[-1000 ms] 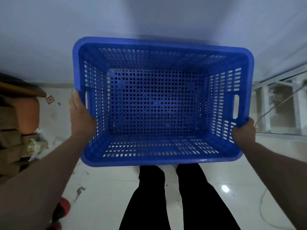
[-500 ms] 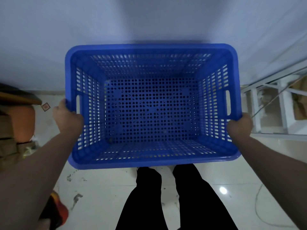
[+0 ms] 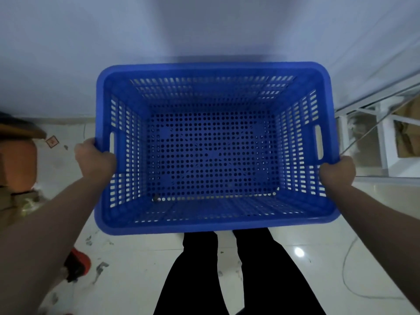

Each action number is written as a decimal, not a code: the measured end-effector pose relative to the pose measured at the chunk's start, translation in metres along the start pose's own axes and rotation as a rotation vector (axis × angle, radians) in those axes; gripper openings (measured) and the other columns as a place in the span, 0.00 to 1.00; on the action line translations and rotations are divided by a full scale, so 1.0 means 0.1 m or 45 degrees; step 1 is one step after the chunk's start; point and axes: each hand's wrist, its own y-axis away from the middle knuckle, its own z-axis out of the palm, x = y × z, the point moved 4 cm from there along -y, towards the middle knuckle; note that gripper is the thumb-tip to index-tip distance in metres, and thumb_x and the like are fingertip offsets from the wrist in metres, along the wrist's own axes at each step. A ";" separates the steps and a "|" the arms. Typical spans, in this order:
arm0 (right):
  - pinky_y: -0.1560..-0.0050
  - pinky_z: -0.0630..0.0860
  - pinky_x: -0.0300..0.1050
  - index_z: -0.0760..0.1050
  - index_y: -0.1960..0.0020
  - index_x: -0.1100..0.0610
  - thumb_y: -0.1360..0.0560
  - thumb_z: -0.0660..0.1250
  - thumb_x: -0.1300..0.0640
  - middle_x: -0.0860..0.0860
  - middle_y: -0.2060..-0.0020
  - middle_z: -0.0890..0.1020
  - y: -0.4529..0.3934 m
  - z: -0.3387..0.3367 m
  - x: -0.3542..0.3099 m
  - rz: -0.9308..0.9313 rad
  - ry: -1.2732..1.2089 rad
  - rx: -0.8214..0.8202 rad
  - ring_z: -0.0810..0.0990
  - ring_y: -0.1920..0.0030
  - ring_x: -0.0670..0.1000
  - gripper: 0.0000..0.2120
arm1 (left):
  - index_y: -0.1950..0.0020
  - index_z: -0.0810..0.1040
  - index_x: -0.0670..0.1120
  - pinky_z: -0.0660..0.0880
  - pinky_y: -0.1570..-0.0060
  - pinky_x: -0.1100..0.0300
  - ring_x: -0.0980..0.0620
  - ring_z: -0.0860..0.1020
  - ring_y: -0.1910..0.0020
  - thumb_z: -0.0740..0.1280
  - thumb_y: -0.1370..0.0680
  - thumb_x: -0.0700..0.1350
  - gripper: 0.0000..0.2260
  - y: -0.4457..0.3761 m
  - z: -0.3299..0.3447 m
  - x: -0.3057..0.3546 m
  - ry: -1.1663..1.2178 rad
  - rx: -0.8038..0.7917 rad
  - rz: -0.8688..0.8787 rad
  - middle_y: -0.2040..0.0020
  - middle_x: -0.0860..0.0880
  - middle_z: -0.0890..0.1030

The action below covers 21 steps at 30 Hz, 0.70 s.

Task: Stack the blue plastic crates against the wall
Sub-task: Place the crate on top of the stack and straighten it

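So, quick notes:
left hand (image 3: 96, 159): closed over the crate's left rim, just nearer than the left handle slot; gripping the rim, not the slot.
right hand (image 3: 337, 172): closed over the right rim, just below the right handle slot (image 3: 318, 142); same kind of rim grip.
blue crate (image 3: 213, 219): held in the air between both hands, open top up, roughly level, empty apart from a small dark speck on the bottom; far rim near the wall (image 3: 204, 26), touching or not cannot tell.
handling: probably light, judged from being carried by rim grips alone; perforated walls and bottom suggest stiff moulded plastic, likely with a little flex at the long rims; not fragile.
slip risk: smooth rim, so a two-sided hold looks safer than one hand.
best hold: side slots or the rolled rim at mid-length, one hand per short side, to keep it level.
floor (image 3: 141, 269): pale glossy tile, scuffed at left; legs in dark trousers below the crate.
surroundings: white frame (image 3: 384, 142) at right, brown clutter at left, both clear of the crate.
other crates: none seen; stack base not visible.
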 end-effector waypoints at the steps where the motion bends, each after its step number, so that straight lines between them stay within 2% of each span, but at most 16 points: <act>1: 0.55 0.70 0.45 0.74 0.43 0.70 0.28 0.61 0.70 0.60 0.55 0.76 0.00 0.00 -0.01 -0.012 0.003 -0.009 0.75 0.56 0.56 0.13 | 0.45 0.79 0.38 0.79 0.56 0.49 0.37 0.80 0.52 0.61 0.34 0.33 0.18 -0.01 -0.03 0.05 0.030 0.016 0.027 0.47 0.36 0.79; 5: 0.55 0.68 0.43 0.75 0.44 0.70 0.28 0.60 0.69 0.58 0.56 0.75 -0.03 0.07 -0.10 -0.068 0.014 0.006 0.74 0.56 0.54 0.14 | 0.42 0.79 0.37 0.78 0.51 0.50 0.40 0.79 0.50 0.62 0.32 0.34 0.19 -0.10 -0.04 0.08 0.069 0.063 0.017 0.45 0.39 0.79; 7: 0.56 0.68 0.43 0.75 0.45 0.67 0.28 0.60 0.68 0.57 0.57 0.75 -0.03 0.12 -0.15 -0.066 -0.003 -0.013 0.74 0.58 0.55 0.12 | 0.40 0.78 0.37 0.77 0.51 0.51 0.37 0.79 0.47 0.62 0.30 0.33 0.19 -0.14 0.00 0.05 0.041 0.038 0.001 0.43 0.36 0.79; 10: 0.57 0.69 0.45 0.70 0.52 0.62 0.27 0.60 0.68 0.50 0.67 0.70 -0.03 0.17 -0.24 -0.055 -0.035 -0.053 0.73 0.60 0.55 0.06 | 0.37 0.77 0.38 0.76 0.51 0.51 0.36 0.80 0.46 0.62 0.28 0.32 0.20 -0.22 0.02 0.06 0.106 -0.015 -0.075 0.41 0.37 0.80; 12: 0.59 0.70 0.46 0.68 0.55 0.62 0.26 0.59 0.69 0.49 0.68 0.67 -0.03 0.15 -0.32 -0.039 -0.060 -0.064 0.72 0.60 0.56 0.04 | 0.37 0.78 0.39 0.75 0.52 0.53 0.38 0.80 0.45 0.63 0.27 0.33 0.19 -0.27 -0.01 0.09 0.141 -0.028 -0.147 0.42 0.39 0.81; 14: 0.62 0.70 0.46 0.69 0.61 0.62 0.25 0.59 0.69 0.50 0.68 0.67 -0.04 0.15 -0.37 -0.038 -0.067 -0.090 0.71 0.66 0.54 0.07 | 0.37 0.78 0.40 0.75 0.51 0.54 0.39 0.80 0.44 0.65 0.26 0.35 0.17 -0.30 -0.07 0.16 0.156 -0.027 -0.155 0.41 0.40 0.81; 15: 0.61 0.70 0.46 0.71 0.59 0.66 0.26 0.58 0.70 0.52 0.68 0.68 -0.07 0.16 -0.37 -0.039 -0.077 -0.091 0.71 0.65 0.54 0.05 | 0.36 0.78 0.41 0.76 0.50 0.53 0.40 0.80 0.44 0.65 0.25 0.36 0.17 -0.32 -0.08 0.20 0.176 -0.019 -0.145 0.41 0.40 0.80; 16: 0.58 0.70 0.46 0.74 0.53 0.70 0.26 0.59 0.70 0.55 0.65 0.71 -0.09 0.17 -0.36 -0.042 -0.078 -0.078 0.73 0.62 0.55 0.06 | 0.36 0.77 0.42 0.77 0.49 0.52 0.41 0.80 0.43 0.65 0.25 0.37 0.17 -0.35 -0.08 0.23 0.198 -0.010 -0.139 0.40 0.41 0.80; 18: 0.55 0.69 0.44 0.74 0.42 0.70 0.26 0.59 0.69 0.57 0.57 0.74 -0.11 0.22 -0.33 -0.056 -0.055 -0.034 0.74 0.56 0.54 0.14 | 0.37 0.77 0.43 0.78 0.47 0.50 0.44 0.80 0.45 0.65 0.25 0.38 0.16 -0.40 -0.04 0.24 0.206 -0.014 -0.125 0.41 0.43 0.80; 21: 0.54 0.70 0.43 0.73 0.40 0.68 0.26 0.60 0.67 0.56 0.53 0.74 -0.16 0.31 -0.34 -0.049 -0.034 -0.010 0.74 0.55 0.54 0.15 | 0.51 0.76 0.49 0.76 0.52 0.53 0.48 0.77 0.51 0.63 0.25 0.38 0.07 -0.40 0.01 0.25 0.170 0.003 -0.041 0.50 0.46 0.77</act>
